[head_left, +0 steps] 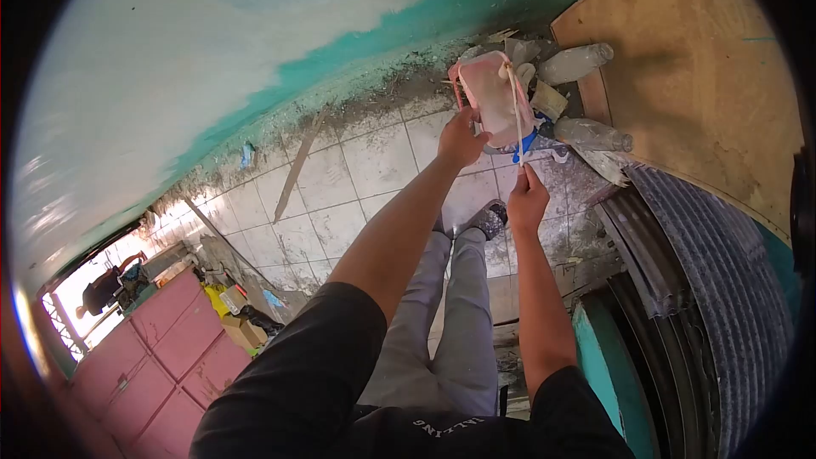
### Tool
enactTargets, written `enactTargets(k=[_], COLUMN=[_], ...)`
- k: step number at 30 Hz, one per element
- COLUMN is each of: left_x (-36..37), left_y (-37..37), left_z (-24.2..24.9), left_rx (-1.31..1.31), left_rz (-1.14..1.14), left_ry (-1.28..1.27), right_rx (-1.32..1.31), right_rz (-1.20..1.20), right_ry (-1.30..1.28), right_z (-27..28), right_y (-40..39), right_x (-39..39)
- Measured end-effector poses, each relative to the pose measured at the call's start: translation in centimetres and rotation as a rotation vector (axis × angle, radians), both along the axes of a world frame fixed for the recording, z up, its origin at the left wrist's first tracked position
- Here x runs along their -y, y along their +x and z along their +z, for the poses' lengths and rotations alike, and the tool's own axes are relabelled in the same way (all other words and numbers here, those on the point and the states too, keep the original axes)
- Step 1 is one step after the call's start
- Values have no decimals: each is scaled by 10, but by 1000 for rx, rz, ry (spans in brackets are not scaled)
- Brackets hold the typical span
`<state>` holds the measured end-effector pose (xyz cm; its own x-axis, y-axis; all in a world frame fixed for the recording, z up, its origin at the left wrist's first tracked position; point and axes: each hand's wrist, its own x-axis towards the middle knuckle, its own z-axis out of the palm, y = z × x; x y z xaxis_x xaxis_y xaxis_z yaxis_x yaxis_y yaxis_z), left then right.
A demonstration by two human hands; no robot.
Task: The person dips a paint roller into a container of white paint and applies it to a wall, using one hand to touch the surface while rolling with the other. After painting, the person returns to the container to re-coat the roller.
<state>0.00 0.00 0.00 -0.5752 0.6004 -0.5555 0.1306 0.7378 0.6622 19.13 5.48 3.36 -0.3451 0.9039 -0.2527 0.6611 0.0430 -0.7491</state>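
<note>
Container (490, 95) of pink plastic, cloudy and whitish inside with rounded corners, sits out ahead of the person, near the littered foot of the wall (280, 85). The left hand (461, 138) grips its edge; the right hand (528, 195) pinches a slim pale stick (518, 110) that crosses it.

The tub (490, 102) is smooth plastic, the stick (517, 110) perhaps wood; the bottles (575, 64) are cloudy plastic, the board (697, 76) matt wood.
</note>
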Motion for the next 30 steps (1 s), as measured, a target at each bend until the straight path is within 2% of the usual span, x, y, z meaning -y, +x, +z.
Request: enactTargets(k=[2,3,6,8,11,15,18,22,23,24,26,30], left_x=[11,-8,1,1,-1,2,0,2,0,-2,-4,-2], left_y=[4,-1,-6,-7,-13,-11,-11,-8,-9,-10,-9,-10], left_z=[-6,-8,-6,-12,-5,-6,-4,-6,-2,0,4,7], left_rx=[5,-7,9,-150,-72,-59,-50,-101,-7,84,43,48], left_rz=[111,109,73,1,-47,-1,7,-7,36,80,69,41], left_ry=[168,205,150,224,158,208,165,154,138,124,126,114], right_rx=[25,12,-39,-15,34,-78,29,85,108,106,77,31], right_rz=[67,67,10,2,23,77,130,67,63,69,100,62], right_ry=[-121,-85,-51,-26,23,7,18,51,65,68,174,40], right_z=[4,-1,-2,-5,-9,-17,-9,12,16,9,-7,-16], right_y=[6,10,30,21,-6,-12,8,11,4,0,-12,-23], right_x=[4,-11,12,8,-11,-13,-6,-6,-11,-15,-20,-19])
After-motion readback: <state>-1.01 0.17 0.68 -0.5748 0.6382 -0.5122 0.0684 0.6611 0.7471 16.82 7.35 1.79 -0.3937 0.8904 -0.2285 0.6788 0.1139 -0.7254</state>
